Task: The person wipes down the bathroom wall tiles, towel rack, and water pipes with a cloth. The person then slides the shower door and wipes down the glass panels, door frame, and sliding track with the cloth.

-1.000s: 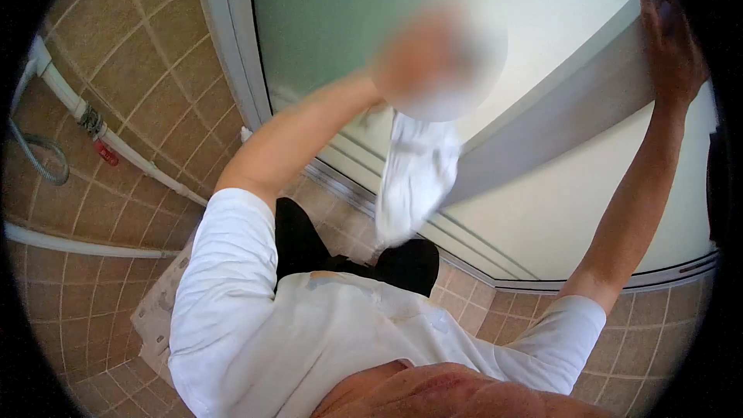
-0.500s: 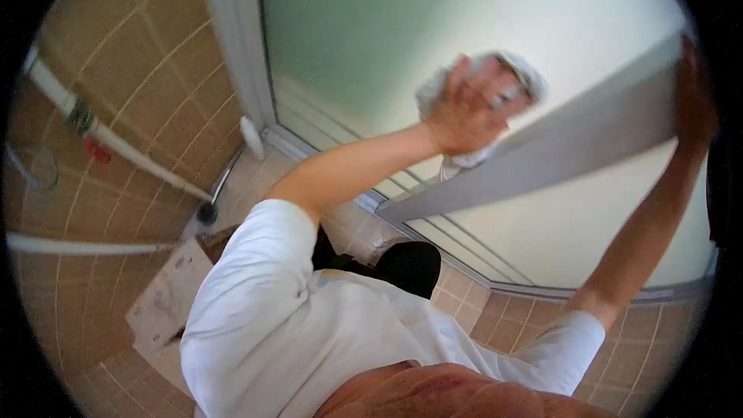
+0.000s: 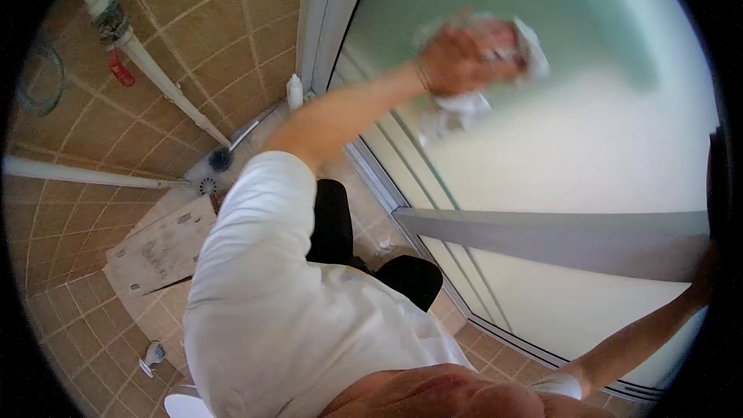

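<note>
My left hand (image 3: 464, 54) presses a crumpled white cloth (image 3: 462, 107) against the upper pane of a frosted glass door (image 3: 573, 135). Motion blurs its fingers, but the cloth bunches around the palm and a loose end hangs below. At the far right, my right hand (image 3: 703, 272) is dark and partly cut off by the edge of the view. It is near the end of the door's grey metal crossbar (image 3: 565, 240); its fingers are hidden.
Brown tiled wall (image 3: 193, 31) stands at left, with a white pipe (image 3: 155, 70) bearing a red-handled valve (image 3: 121, 70). A white bottle (image 3: 295, 91), a round brush (image 3: 220, 159) and a floor drain (image 3: 207, 186) are in the corner. A worn board (image 3: 162, 251) lies on the floor.
My left hand and the cloth have moved higher up the pane from near the crossbar. The view has turned, so the crossbar and my right hand appear lower.
</note>
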`<state>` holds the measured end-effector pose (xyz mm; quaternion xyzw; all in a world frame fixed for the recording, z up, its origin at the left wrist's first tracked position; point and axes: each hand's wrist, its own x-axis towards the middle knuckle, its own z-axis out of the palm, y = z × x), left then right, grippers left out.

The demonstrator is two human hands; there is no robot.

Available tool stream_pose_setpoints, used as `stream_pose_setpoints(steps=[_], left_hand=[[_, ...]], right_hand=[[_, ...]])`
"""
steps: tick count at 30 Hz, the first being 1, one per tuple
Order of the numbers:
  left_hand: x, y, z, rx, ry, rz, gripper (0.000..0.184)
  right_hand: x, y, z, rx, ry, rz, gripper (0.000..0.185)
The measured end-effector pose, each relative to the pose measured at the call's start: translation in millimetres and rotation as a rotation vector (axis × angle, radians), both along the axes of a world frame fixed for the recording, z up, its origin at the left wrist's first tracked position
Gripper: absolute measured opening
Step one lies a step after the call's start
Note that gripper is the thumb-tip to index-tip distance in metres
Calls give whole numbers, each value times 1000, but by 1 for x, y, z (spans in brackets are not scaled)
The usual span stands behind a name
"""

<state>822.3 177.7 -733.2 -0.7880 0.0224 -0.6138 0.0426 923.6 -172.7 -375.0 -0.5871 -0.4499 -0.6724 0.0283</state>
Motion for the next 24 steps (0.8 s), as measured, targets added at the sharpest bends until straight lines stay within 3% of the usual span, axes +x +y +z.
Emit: stream_pose_setpoints(steps=[1, 3, 4, 5, 7, 8, 11, 13, 17, 20, 23, 24], left_hand=[[-7, 30, -3, -14, 8, -13, 42], [-21, 85, -23, -96, 10, 191, 49], [-36, 111, -11, -315, -4, 41, 45], [-48, 133, 1, -534, -16, -110, 46], [-43, 152, -26, -172, -191, 371, 50], [-38, 144, -28, -184, -184, 366, 50], [-11, 103, -30, -469, -435, 251, 54], [3, 55, -31, -640, -427, 270, 54], [33, -52, -47, -632, -473, 76, 54], [44, -121, -50, -566, -368, -11, 58], [66, -184, -62, -527, -317, -76, 46], [57, -203, -63, -492, -159, -97, 43]], right_hand=[[-2, 2, -1, 6, 42, 16, 39], [-1, 3, -2, 16, 133, 47, 38], [-1, 1, -2, 25, 180, 59, 38], [0, 0, 1, -45, 47, 27, 36], [-2, 2, 1, -39, 116, 66, 35], [-1, 2, 0, -22, 183, 109, 34], [-4, 6, -2, -44, 143, 119, 31], [-4, 4, 0, -25, 135, 110, 31], [-4, 7, 0, -30, 146, 111, 30], [1, 5, 4, -26, 125, 86, 31], [-2, 7, 1, -16, 69, 53, 32], [-3, 7, -1, 17, 105, 75, 34]])
